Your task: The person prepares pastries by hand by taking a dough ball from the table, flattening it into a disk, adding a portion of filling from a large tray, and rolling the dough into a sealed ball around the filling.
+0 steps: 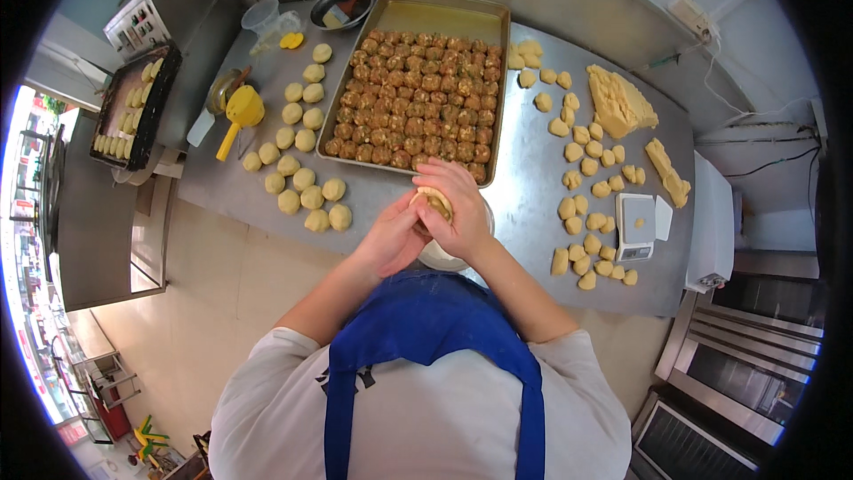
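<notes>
With the fingers of my left hand [389, 233] and right hand [460, 204] curled closed around it, the roundish dough wrapper [432, 192] sits between them, near both alike, without a clear long axis.

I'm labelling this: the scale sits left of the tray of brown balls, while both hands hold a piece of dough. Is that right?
No: in the head view, the scale sits right of the tray of brown balls. The left hand and right hand do hold a piece of dough.

Steel oven [745, 373], wall socket [690, 18]
</notes>
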